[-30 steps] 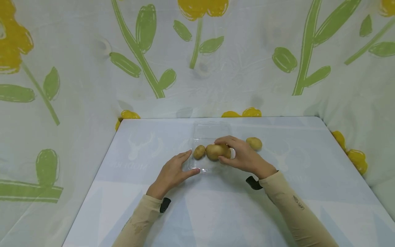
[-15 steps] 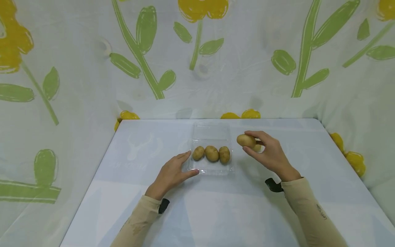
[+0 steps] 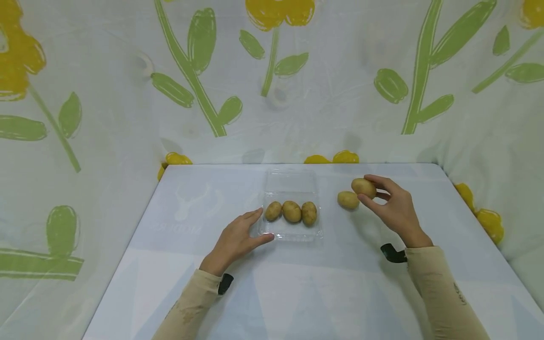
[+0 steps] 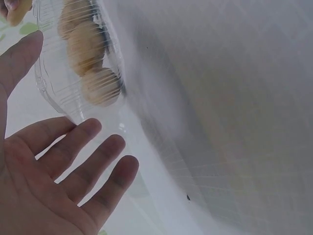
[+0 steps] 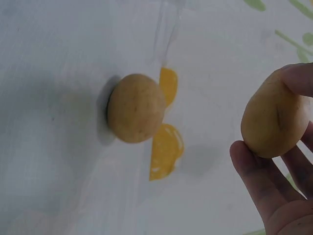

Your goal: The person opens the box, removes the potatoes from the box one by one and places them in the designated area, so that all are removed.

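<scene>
A clear plastic clamshell box (image 3: 293,236) lies on the table with its lid folded back. Three potatoes sit in a row inside: a small left potato (image 3: 273,211), a middle potato (image 3: 292,211) and a right potato (image 3: 309,213). At the box's left side is my left hand (image 3: 231,243), fingers extended and thumb spread, fingertips right at the wall in the left wrist view. My right hand (image 3: 397,210) pinches a potato (image 3: 363,188) between thumb and fingertips, raised above the table. Just left of it, a loose potato (image 3: 348,200) rests on the table.
The pale table (image 3: 297,293) has faint printed patterns. A white curtain (image 3: 340,94) with green leaves and yellow flowers surrounds it at the back and sides. The table's back edge runs close behind the box lid.
My right hand has moved from over the box to the right, carrying a potato past the loose one, which shows again. My left hand has stayed beside the box.
</scene>
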Motion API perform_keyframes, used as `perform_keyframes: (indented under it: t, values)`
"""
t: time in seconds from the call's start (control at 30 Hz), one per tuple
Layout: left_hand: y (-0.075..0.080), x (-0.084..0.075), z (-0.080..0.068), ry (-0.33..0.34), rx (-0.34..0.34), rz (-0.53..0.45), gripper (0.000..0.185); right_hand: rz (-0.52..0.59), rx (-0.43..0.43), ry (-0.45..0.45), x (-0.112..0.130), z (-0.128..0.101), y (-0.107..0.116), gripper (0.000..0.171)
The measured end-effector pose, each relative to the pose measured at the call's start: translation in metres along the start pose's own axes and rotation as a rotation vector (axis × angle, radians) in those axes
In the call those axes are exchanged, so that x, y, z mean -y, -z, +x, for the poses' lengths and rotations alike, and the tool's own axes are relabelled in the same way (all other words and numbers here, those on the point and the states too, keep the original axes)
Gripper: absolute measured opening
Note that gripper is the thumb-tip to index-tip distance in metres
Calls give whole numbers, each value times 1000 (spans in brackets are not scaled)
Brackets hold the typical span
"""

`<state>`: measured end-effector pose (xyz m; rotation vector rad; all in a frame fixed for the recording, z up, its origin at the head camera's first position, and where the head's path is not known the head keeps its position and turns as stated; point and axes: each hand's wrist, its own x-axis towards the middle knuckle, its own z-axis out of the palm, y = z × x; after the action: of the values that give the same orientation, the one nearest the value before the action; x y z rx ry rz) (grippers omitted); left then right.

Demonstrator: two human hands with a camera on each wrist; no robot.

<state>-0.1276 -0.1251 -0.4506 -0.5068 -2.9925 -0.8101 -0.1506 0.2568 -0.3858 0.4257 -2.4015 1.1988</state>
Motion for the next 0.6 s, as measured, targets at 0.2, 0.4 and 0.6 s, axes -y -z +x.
perform_keyframes:
  t: [0.2,0.4,0.6]
  values:
    - [0,0,0,5,2,-17,86,-45,-37,-67,-38,-4,4,54]
    - [0,1,0,7,2,-16,86,-116,-54,-139,-53,-7,7,51]
    - [0,0,0,5,4,-15,86,-152,-16,-223,-62,-9,7,51]
